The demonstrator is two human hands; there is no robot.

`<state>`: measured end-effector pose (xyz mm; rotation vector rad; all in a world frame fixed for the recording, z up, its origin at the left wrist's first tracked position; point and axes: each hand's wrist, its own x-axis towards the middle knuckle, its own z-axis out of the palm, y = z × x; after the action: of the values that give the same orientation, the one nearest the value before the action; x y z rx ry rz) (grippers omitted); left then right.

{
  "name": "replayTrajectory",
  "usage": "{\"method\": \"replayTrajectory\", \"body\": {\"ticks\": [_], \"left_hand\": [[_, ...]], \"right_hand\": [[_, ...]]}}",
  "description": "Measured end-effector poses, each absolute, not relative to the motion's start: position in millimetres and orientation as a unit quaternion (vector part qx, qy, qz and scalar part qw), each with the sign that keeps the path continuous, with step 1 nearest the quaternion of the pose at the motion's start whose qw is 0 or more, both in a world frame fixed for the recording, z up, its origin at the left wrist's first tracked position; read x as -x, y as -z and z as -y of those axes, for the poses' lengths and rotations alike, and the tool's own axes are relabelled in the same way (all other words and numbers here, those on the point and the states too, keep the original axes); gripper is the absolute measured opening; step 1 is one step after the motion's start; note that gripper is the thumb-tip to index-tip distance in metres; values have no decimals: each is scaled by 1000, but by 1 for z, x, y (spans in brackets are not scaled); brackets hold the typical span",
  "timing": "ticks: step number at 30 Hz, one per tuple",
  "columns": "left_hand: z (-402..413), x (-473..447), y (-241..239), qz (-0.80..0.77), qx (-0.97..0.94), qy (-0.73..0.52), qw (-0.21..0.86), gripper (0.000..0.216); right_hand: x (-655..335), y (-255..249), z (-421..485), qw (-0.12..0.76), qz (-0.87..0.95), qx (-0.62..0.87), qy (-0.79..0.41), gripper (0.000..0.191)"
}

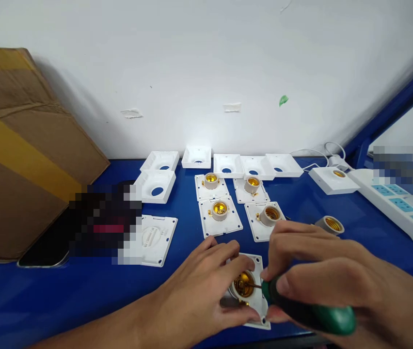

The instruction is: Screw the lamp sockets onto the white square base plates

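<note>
My right hand point(323, 276) grips a screwdriver point(332, 317) with a green and black handle. Its thin shaft reaches into the brass-lined lamp socket point(244, 284), which sits on a white square base plate point(257, 264) near the table's front edge. Curled around this socket, my left hand point(214, 278) holds it against the plate with fingers and thumb. The screwdriver's tip is inside the socket, and the screw there is too small to make out. Just beyond my hands, several base plates with sockets on them point(221, 210) lie in two rows.
White square covers with round holes point(228, 166) line the wall. A bare base plate point(159, 242) lies left, beside a pixelated dark area. A loose socket point(330, 225), a covered lamp holder point(333, 180) and a power strip point(399, 203) are right. A cardboard box point(28, 160) stands left.
</note>
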<state>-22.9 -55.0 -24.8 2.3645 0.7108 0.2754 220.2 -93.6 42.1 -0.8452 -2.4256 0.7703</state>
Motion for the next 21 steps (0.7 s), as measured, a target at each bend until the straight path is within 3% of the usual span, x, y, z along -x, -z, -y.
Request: {"method": "replayTrajectory", "body": {"ticks": [3, 8, 10, 16, 19, 21], "left_hand": [[54, 22, 21, -267, -902, -92, 328, 44], [54, 23, 25, -268, -899, -104, 331, 48], [54, 23, 28, -264, -901, -110, 328, 55], [56, 24, 29, -261, -905, -114, 317, 49], [55, 24, 27, -255, -907, -116, 315, 52], [55, 24, 26, -256, -908, -110, 312, 56]], "right_hand": [[-215, -38, 90, 273, 880, 259, -290, 17], [-216, -37, 81, 343, 863, 244, -280, 62], [-219, -39, 80, 325, 860, 266, -288, 67], [-226, -43, 83, 310, 839, 249, -372, 60], [-226, -42, 85, 281, 847, 277, -357, 44], [-225, -42, 86, 278, 853, 296, -329, 44]]}}
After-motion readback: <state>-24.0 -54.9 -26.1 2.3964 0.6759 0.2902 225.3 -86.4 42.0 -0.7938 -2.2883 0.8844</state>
